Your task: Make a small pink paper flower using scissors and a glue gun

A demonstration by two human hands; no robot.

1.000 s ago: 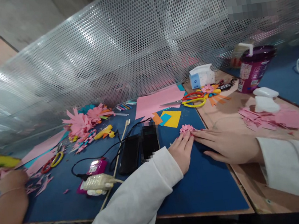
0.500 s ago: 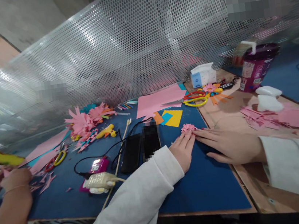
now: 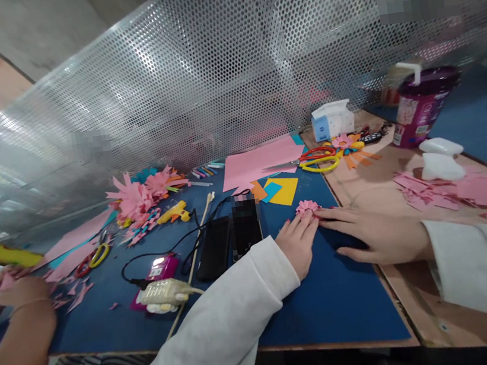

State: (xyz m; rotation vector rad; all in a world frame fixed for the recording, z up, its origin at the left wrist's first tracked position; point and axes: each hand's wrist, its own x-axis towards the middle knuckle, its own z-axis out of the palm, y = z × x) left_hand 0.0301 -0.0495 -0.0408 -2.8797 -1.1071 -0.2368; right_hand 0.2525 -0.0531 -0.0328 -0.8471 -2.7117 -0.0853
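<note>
A small pink paper flower (image 3: 306, 207) lies on the blue table mat (image 3: 336, 308), in front of the coloured paper squares. The fingertips of my left hand (image 3: 297, 243) rest on its near edge, fingers stretched out and close together. From the right, my right hand (image 3: 378, 230) reaches flat toward the same flower. Its forefinger tip touches or nearly touches the petals, and the thumb is held apart. Neither hand is wrapped around anything. Yellow, blue and orange paper squares (image 3: 286, 191) lie just beyond the flower.
Scissors (image 3: 319, 163) lie on a pink sheet (image 3: 241, 168). Two phones (image 3: 214, 249) and a power adapter (image 3: 163, 292) sit left of my sleeve. A purple cup (image 3: 420, 111) stands right, near pink scraps (image 3: 472, 185). At far left, another person's hands (image 3: 18, 290) hold pink paper.
Both my hands stay at the pink flower with hardly any movement. The view has shifted very slightly. The other person's hands at far left have moved a little with the pink paper.
</note>
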